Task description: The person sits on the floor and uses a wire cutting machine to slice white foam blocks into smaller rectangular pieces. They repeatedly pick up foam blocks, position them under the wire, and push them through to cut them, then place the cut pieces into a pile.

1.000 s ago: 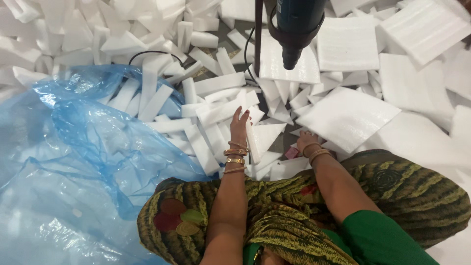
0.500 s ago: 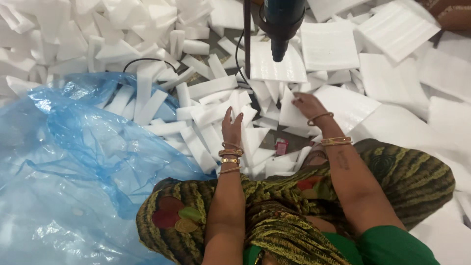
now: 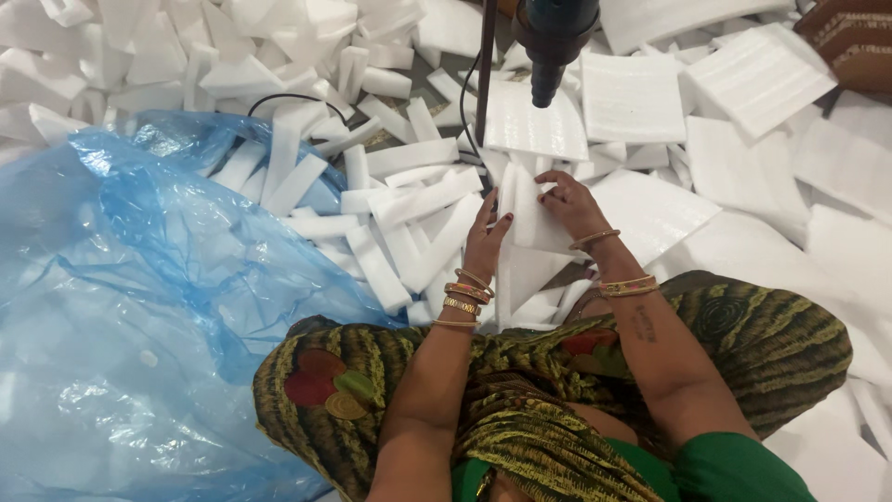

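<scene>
Both hands pinch one white foam piece point(image 3: 531, 218) held upright over the lap; the left hand point(image 3: 487, 244) grips its near edge, the right hand point(image 3: 569, 202) its far side; loose foam strips point(image 3: 409, 200) lie beside a blue plastic bag point(image 3: 139, 307); a dark tool point(image 3: 555, 42) hangs above.

The person's left hand point(image 3: 485, 244) has dark-painted nails, and at its wrist, toward six o'clock, sits a stack of gold bangles point(image 3: 462, 297), some patterned and one with a reddish band. The right hand point(image 3: 569, 203) carries one thin gold bangle point(image 3: 595, 239) at the wrist and a wider pair of gold bands point(image 3: 628, 285) further along the forearm toward five o'clock, with a small dark tattoo point(image 3: 644, 323) just beyond them. Both arms are bare to the elbow; across the lap lies a green and mustard striped cloth point(image 3: 520, 409) with a red and green floral motif at nine o'clock, and a bright green garment point(image 3: 734, 469) shows at five o'clock.
</scene>
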